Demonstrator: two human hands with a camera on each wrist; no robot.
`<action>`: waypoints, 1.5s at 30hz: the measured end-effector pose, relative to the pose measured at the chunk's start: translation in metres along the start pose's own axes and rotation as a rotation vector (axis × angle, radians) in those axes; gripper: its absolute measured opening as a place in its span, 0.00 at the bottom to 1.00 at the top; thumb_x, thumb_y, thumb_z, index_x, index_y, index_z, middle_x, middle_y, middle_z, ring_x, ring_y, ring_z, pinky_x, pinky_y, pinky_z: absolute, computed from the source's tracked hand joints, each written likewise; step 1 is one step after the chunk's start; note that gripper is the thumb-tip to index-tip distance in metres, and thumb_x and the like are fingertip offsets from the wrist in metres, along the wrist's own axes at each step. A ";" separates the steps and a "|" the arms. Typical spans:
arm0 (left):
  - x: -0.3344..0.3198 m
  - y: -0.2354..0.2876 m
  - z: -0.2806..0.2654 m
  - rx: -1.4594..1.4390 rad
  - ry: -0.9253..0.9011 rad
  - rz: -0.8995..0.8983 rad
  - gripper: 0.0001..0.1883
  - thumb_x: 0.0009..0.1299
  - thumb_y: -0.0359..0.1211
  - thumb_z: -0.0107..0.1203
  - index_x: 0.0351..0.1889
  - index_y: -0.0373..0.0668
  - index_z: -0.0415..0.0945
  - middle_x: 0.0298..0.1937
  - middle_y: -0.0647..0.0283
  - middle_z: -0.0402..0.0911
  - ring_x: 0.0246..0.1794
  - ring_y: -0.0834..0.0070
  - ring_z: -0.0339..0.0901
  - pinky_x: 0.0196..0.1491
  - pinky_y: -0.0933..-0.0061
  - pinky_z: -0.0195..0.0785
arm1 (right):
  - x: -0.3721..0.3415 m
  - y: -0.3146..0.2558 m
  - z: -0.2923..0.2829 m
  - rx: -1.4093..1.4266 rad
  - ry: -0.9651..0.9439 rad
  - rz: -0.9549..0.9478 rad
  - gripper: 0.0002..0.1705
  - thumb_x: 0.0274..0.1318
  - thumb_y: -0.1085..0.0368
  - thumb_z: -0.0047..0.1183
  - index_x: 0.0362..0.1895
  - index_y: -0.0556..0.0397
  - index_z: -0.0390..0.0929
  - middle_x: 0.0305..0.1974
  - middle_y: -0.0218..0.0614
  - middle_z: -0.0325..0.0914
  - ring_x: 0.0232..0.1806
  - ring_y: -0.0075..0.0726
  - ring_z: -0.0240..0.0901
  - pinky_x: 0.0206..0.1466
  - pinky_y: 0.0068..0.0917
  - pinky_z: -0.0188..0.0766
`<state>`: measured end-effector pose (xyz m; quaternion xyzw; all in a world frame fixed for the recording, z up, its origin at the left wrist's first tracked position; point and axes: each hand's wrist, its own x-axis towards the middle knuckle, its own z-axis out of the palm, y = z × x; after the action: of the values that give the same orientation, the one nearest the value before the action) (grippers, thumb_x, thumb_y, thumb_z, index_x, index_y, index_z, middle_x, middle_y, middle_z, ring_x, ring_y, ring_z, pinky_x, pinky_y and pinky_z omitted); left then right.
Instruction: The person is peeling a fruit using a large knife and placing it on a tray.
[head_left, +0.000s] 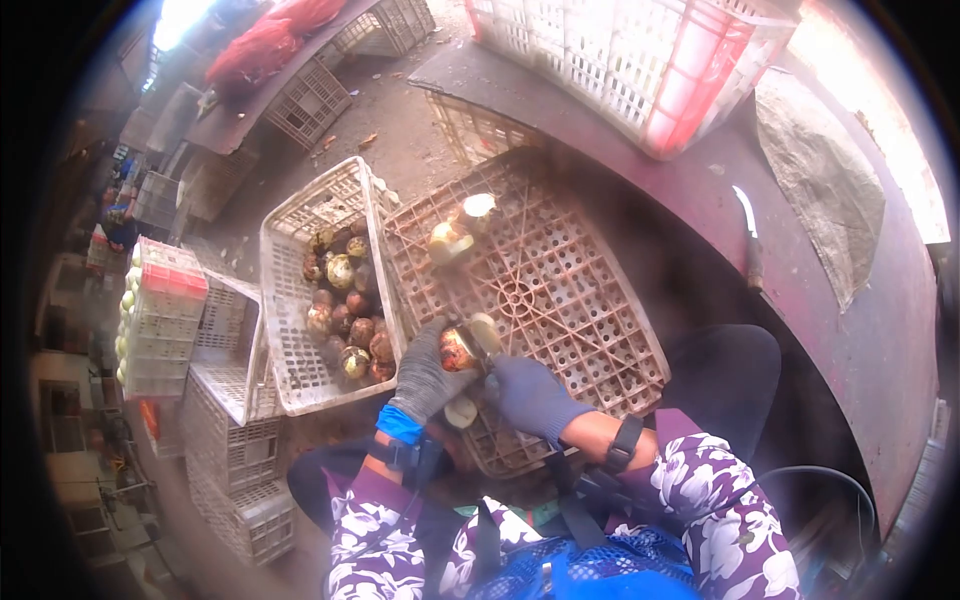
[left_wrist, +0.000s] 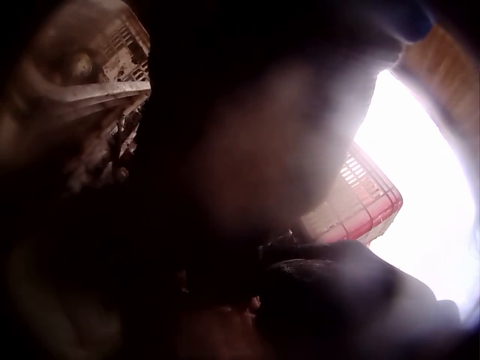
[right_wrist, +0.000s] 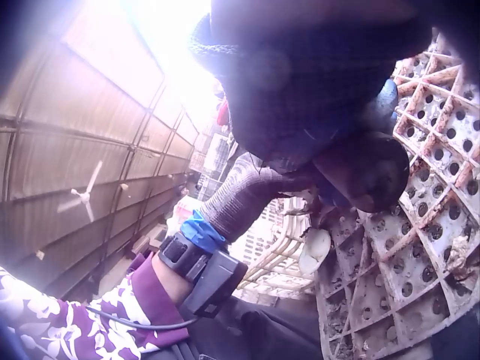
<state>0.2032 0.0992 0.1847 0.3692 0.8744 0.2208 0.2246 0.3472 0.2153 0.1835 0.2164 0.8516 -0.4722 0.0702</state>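
Note:
In the head view my left hand (head_left: 425, 378), in a grey knit glove, grips a round brown-and-cream bulb (head_left: 457, 350). My right hand (head_left: 535, 395), in a blue-grey glove, has its fingers curled round a knife; a thin dark part of its blade (head_left: 484, 362) shows against the bulb. A pale cut face (head_left: 487, 331) shows just past the blade. Both hands work over the near left part of an upturned crate (head_left: 590, 300) with a ribbed, holed base. A pale slice (head_left: 460, 411) lies below the hands. The left wrist view is mostly dark.
A white crate (head_left: 283, 365) to the left holds many brown bulbs (head_left: 341, 318). Pale trimmed pieces (head_left: 450, 242) lie on the upturned crate. On the table (head_left: 690, 200) at right are another knife (head_left: 750, 240), a cloth (head_left: 820, 180) and a large red-and-white crate (head_left: 600, 60). Stacked crates (head_left: 235, 430) stand far left.

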 end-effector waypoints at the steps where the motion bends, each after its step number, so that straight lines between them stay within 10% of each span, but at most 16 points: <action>1: -0.001 -0.005 0.000 -0.073 0.004 -0.005 0.46 0.42 0.37 0.75 0.59 0.34 0.64 0.54 0.52 0.73 0.54 0.64 0.73 0.58 0.68 0.68 | 0.001 0.002 0.000 0.000 -0.010 -0.001 0.15 0.54 0.60 0.51 0.42 0.57 0.73 0.36 0.54 0.77 0.41 0.60 0.74 0.45 0.47 0.70; 10: -0.008 -0.030 -0.008 -0.889 0.083 0.073 0.40 0.47 0.37 0.73 0.58 0.38 0.64 0.50 0.60 0.74 0.51 0.71 0.74 0.53 0.70 0.72 | 0.006 0.010 0.000 0.110 0.022 0.024 0.16 0.52 0.59 0.50 0.37 0.62 0.74 0.37 0.58 0.77 0.44 0.64 0.73 0.50 0.47 0.69; 13: -0.014 -0.029 -0.032 -1.026 0.093 0.133 0.41 0.53 0.41 0.67 0.63 0.37 0.61 0.53 0.58 0.72 0.54 0.68 0.72 0.56 0.68 0.69 | 0.009 0.015 0.004 0.124 0.066 -0.041 0.17 0.53 0.60 0.53 0.40 0.62 0.75 0.31 0.50 0.79 0.33 0.53 0.78 0.40 0.42 0.73; 17: -0.013 -0.035 -0.042 -1.398 0.144 0.059 0.40 0.55 0.39 0.65 0.64 0.37 0.60 0.55 0.56 0.71 0.55 0.66 0.71 0.58 0.66 0.68 | 0.000 -0.002 -0.009 0.885 -0.031 0.168 0.18 0.57 0.63 0.56 0.49 0.59 0.75 0.23 0.27 0.73 0.18 0.16 0.66 0.21 0.18 0.65; 24: -0.010 -0.025 -0.059 -1.272 0.089 0.106 0.43 0.51 0.41 0.67 0.64 0.36 0.61 0.56 0.57 0.71 0.55 0.67 0.71 0.58 0.67 0.68 | -0.031 -0.027 -0.040 0.863 -0.052 -0.230 0.16 0.59 0.66 0.53 0.50 0.56 0.74 0.23 0.26 0.71 0.20 0.15 0.64 0.22 0.18 0.64; 29: -0.016 -0.010 -0.066 -1.165 0.039 0.075 0.42 0.51 0.41 0.66 0.63 0.35 0.63 0.55 0.57 0.72 0.55 0.68 0.72 0.58 0.69 0.67 | -0.031 -0.029 -0.053 0.983 -0.348 0.068 0.10 0.60 0.63 0.51 0.40 0.55 0.74 0.20 0.25 0.68 0.19 0.15 0.62 0.21 0.18 0.61; 45: -0.015 0.009 -0.002 -1.713 -0.083 0.002 0.26 0.64 0.33 0.58 0.59 0.35 0.66 0.52 0.58 0.76 0.52 0.71 0.74 0.57 0.70 0.68 | -0.035 -0.015 -0.030 0.989 -0.047 -0.007 0.16 0.60 0.62 0.53 0.48 0.58 0.73 0.25 0.30 0.73 0.21 0.19 0.68 0.22 0.18 0.66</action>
<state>0.2161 0.0932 0.1948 0.0809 0.3968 0.7915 0.4577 0.3745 0.2234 0.2226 0.2102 0.5246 -0.8246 -0.0236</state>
